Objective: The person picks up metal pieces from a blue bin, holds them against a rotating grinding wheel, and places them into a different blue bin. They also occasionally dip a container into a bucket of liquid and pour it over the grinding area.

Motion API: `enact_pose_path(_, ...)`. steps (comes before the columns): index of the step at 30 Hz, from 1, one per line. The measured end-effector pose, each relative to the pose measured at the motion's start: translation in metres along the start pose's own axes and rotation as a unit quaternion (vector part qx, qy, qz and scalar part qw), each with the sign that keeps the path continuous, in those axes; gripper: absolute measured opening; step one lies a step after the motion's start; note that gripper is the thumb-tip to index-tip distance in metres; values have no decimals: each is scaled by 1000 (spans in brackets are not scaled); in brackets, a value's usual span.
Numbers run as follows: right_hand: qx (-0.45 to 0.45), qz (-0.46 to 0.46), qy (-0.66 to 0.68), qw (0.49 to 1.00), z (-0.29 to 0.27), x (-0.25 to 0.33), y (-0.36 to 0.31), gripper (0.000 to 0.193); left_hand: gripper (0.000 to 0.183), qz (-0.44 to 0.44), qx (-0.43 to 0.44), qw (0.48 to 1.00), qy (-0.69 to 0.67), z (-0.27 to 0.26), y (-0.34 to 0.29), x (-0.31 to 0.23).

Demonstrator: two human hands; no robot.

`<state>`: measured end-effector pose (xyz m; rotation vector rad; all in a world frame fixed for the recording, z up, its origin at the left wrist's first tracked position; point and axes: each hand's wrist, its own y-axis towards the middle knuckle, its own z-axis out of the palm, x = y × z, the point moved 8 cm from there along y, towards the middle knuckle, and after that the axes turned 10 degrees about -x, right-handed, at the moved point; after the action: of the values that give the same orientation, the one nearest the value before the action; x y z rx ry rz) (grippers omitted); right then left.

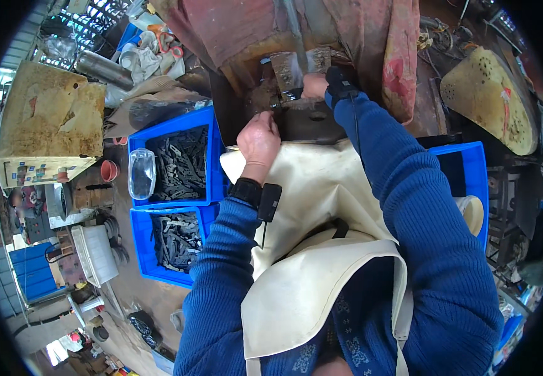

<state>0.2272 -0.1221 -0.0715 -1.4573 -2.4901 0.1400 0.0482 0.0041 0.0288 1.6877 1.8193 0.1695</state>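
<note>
My right hand [314, 86] is closed beside a pale, worn machine part [287, 71] under the red cloth. A small dark piece with a shiny edge [292, 94] shows just left of its fingers; whether the hand grips it, I cannot tell. My left hand [259, 138] is curled, fingers pointing away from me, over the near left part of a dark metal tray [306, 127]. What its fingers hold, if anything, is hidden. Both wrists carry small black devices on straps. A cream apron [321, 182] covers my lap up to the tray.
Left of me stand two blue bins, a far bin [212, 156] and a near bin [158, 276], with many dark flat metal parts. A clear plastic container [141, 174] sits at the far bin's left side. Another blue bin [479, 182] is on my right. Red cloth [371, 37] hangs over the machine.
</note>
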Motion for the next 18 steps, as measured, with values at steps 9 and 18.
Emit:
enact_pose_path(9, 3, -51, -53, 997, -29, -21, -12, 39, 11, 7, -10, 1000, 0, -4, 1, -2)
enact_pose_path(18, -392, -117, 2, 913, -140, -14, -117, 24, 16, 2, 13, 1000, 11, 2, 4, -3)
